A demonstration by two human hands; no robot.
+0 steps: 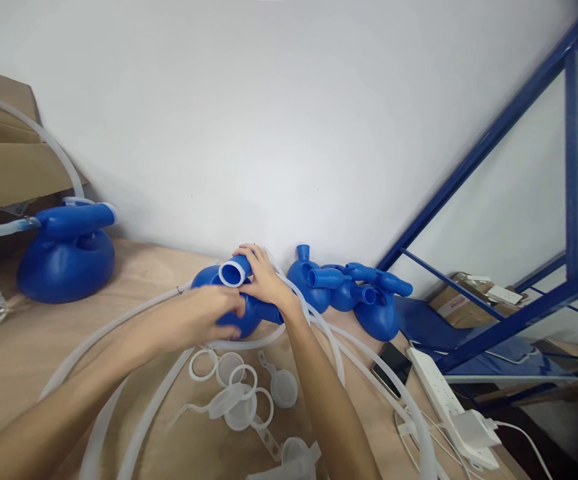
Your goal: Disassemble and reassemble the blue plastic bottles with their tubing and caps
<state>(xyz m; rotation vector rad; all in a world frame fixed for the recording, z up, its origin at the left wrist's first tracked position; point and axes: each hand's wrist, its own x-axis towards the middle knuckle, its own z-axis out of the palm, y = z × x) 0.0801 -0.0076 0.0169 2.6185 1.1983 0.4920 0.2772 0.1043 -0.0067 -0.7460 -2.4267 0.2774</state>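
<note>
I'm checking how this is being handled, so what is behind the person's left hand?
Behind the left hand is a blue container; parts of its body show above and beside the hand. The surface directly behind the hand is covered and cannot be seen.

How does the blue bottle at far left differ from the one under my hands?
The far-left bottle stands untouched, while the handled bottle has the right hand around its neck. The far-left bottle's mouth points toward picture right; the handled bottle's open mouth faces the camera. Both bottles are blue, with white at the mouth.
</note>
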